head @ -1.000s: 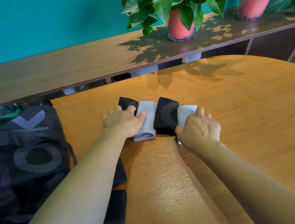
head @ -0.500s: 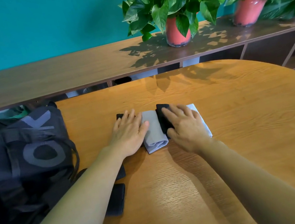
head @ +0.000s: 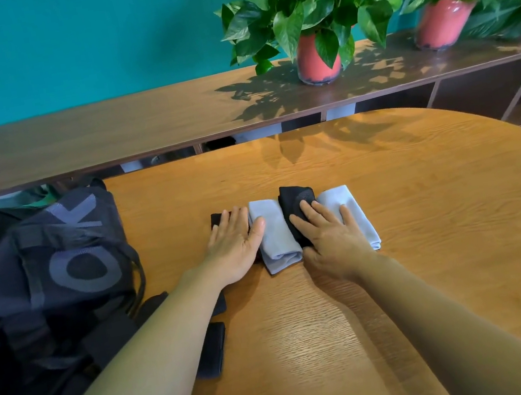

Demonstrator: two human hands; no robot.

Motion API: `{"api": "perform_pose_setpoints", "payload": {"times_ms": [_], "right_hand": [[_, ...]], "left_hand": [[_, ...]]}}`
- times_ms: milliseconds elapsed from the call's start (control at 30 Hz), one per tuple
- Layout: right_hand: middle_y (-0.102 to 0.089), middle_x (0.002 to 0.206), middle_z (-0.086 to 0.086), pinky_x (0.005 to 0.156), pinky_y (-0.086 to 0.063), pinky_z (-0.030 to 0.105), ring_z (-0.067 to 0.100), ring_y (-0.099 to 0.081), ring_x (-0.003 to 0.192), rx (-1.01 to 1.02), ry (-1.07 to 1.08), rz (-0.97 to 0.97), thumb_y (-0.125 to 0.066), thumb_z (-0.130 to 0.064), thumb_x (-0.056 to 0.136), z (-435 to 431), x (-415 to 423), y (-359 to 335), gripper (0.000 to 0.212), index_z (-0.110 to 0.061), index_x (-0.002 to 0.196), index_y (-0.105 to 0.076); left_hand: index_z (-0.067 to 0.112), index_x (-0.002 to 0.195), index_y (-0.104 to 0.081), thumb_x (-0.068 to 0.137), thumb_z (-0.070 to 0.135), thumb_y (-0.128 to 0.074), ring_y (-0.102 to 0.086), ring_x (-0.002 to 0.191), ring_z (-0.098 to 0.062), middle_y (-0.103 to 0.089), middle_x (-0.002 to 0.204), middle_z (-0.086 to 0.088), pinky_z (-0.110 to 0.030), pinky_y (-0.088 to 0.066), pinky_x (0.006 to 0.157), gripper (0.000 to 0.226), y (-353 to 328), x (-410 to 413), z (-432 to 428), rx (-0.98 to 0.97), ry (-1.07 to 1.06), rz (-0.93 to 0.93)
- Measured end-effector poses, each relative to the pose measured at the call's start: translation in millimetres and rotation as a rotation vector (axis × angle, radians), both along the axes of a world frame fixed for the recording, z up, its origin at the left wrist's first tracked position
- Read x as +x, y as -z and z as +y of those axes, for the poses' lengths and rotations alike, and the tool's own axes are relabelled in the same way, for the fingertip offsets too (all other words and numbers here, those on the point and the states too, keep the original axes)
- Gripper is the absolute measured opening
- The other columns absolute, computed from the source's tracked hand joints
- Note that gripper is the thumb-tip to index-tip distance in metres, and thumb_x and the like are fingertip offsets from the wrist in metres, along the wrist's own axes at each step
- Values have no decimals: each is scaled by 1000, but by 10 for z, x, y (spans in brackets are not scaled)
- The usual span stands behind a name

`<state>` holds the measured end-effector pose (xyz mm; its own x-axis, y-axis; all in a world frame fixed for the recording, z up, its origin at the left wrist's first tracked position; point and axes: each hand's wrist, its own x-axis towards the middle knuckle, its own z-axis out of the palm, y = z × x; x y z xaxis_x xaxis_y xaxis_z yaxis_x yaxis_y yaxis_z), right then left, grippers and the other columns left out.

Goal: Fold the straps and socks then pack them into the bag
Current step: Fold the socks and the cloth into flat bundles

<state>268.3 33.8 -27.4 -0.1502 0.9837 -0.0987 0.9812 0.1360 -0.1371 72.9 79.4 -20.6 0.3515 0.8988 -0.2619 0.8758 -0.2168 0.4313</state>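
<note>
**A:** What is the room like?

**B:** A teal wall (head: 67, 39) stands behind a long shelf (head: 135, 125) of dark wood. At one o'clock on it are a glossy red pot (head: 314, 59) and a second red pot (head: 441, 26), both full of broad green leaves. Nearer is a round-edged table (head: 433, 236) of orange, strongly grained wood.

**A:** And the container?

**B:** A bag (head: 55, 268) of soft black fabric with big grey letters slumps on the table at nine o'clock. Its opening does not show. A green-and-white cloth (head: 22, 199) peeks out at its far edge, about ten o'clock. I cannot tell whether that lies inside.

**A:** Where are the socks?

**B:** Four lie in a row at the table's middle, side by side and touching. From nine o'clock to three o'clock they run first black sock (head: 216, 219), first pale grey sock (head: 274, 233), second black sock (head: 295, 198), second pale grey sock (head: 355, 212). Each is soft knit, folded into a short oblong, and the pale ones show a rounded fold at the near end.

**A:** The hands?

**B:** The left hand (head: 234, 247) lies flat on the first black sock, fingers straight and close together, with the thumb against the first pale grey sock. The right hand (head: 332, 237) is also flat, fingers spread and released across the second black sock and the second pale grey sock. Neither hand grasps anything.

**A:** The straps?

**B:** The black straps (head: 211, 352) are flat oblongs at seven o'clock, just beside the bag and partly under the left forearm.
</note>
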Motion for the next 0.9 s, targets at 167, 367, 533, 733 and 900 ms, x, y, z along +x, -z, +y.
{"api": "perform_pose_setpoints", "payload": {"times_ms": [167, 367, 533, 733, 900], "right_hand": [[2, 160, 3, 116, 2, 52, 18, 5, 147, 13, 7, 35, -38, -37, 96, -60, 13, -49, 62, -26, 151, -13], [2, 160, 5, 114, -1, 56, 21, 7, 146, 39, 64, 26, -36, -40, 96, -119, 38, 17, 59, -34, 150, -13], [4, 160, 5, 113, -4, 54, 22, 7, 146, 36, 78, -4, -27, -37, 100, -49, 73, 42, 52, -35, 150, -12], [4, 160, 3, 114, -3, 53, 21, 6, 146, -23, 81, -6, -27, -35, 100, 12, 88, -8, 53, -36, 150, -10], [-2, 160, 4, 115, -2, 50, 20, 4, 146, -19, 96, 94, -35, -26, 96, -60, 90, -148, 58, -33, 150, -15]], "left_hand": [[16, 155, -5, 89, 67, -3, 12, 148, -17, 6, 162, -4, -39, 6, 118, 83, -52, 39, -101, 119, -87, 50], [31, 154, 3, 90, 72, -11, 15, 147, -23, 12, 161, -4, -47, 6, 118, 77, -112, 173, -216, 110, -104, 129], [36, 150, 14, 94, 63, -26, 30, 142, -26, 27, 157, -5, -48, 13, 114, 74, -24, 261, -212, -16, -81, 195], [32, 152, 11, 97, 54, -26, 27, 143, -25, 24, 158, -6, -46, 12, 115, 69, -101, 270, -158, -28, -66, 162], [30, 153, 7, 100, 53, -19, 22, 145, -22, 21, 159, -6, -44, 9, 117, 63, -300, 168, -273, 80, -68, 108]]}}
